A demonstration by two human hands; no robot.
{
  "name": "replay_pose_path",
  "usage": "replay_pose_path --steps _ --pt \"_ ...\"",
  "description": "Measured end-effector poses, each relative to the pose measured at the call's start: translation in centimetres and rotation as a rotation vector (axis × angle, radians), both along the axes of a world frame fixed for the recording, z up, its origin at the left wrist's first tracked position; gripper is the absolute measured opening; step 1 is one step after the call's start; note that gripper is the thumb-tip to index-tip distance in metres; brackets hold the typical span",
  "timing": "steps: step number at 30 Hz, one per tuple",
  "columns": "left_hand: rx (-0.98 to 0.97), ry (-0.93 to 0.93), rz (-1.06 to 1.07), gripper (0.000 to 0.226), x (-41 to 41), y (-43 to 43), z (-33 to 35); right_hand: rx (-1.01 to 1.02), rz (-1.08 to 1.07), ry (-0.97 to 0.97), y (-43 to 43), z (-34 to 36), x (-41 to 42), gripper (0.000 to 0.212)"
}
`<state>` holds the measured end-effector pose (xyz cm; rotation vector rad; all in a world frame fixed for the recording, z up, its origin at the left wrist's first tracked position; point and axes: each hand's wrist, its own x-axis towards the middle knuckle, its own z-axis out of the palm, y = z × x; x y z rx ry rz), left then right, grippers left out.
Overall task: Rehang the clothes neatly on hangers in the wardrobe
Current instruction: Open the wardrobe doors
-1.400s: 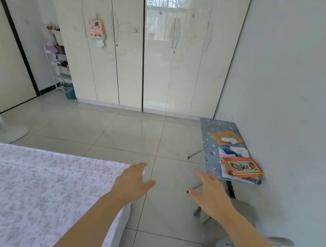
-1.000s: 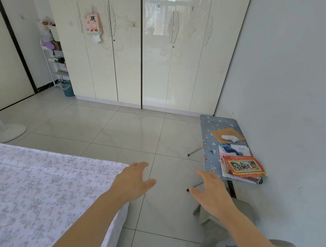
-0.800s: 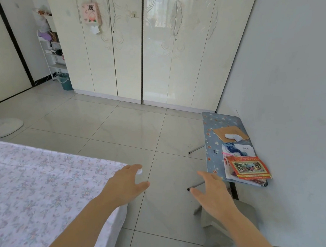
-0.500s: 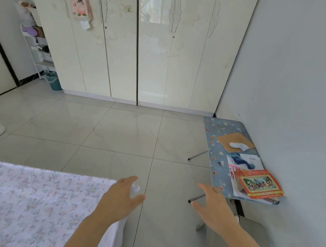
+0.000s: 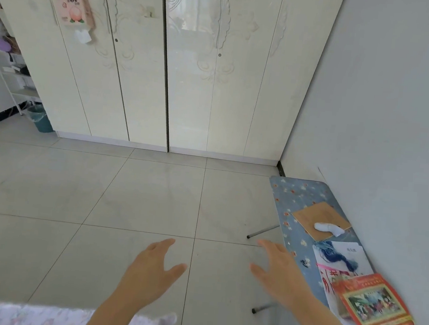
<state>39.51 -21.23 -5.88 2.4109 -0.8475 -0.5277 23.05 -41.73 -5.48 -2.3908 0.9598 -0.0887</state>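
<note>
Wardrobe (image 5: 217, 71) doors closed. Folding table (image 5: 299, 196) at right wall. Left hand (image 5: 149, 271), right hand (image 5: 280, 272): fingers spread, holding nothing.

A wardrobe (image 5: 191, 68) spans the far wall, with a tissue pack (image 5: 75, 7) hanging on its left door. A bin (image 5: 40, 119) stands left of it, beside a shelf rack (image 5: 7, 69). A low table (image 5: 294, 193) runs along the right wall, a booklet (image 5: 372, 306) on its near end. A bed corner (image 5: 23, 314) lies nearest, bottom left.

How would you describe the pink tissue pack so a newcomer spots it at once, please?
Look at the cream wardrobe straight ahead. On a left door, high up, hangs the tissue pack. It alone is pink, with a white tissue hanging below.
</note>
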Motion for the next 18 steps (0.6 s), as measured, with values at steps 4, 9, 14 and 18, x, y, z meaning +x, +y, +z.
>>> replay_pose_path --steps 4,9,14,18 --pt "0.002 -0.01 0.013 0.061 6.3 -5.7 -0.4 -0.012 0.033 0.005 -5.9 -0.8 6.7 0.056" --pt "0.023 -0.025 0.022 0.062 14.7 -14.3 1.0 0.023 0.034 -0.002 -14.3 -0.6 14.8 0.055" --pt "0.04 -0.071 0.04 0.062 22.6 -22.2 2.5 0.004 0.055 0.012 -22.5 -0.2 22.6 0.056" --pt "0.056 -0.034 0.053 0.062 28.8 -26.9 2.4 0.016 0.08 0.015 -27.4 -0.1 29.2 0.057"
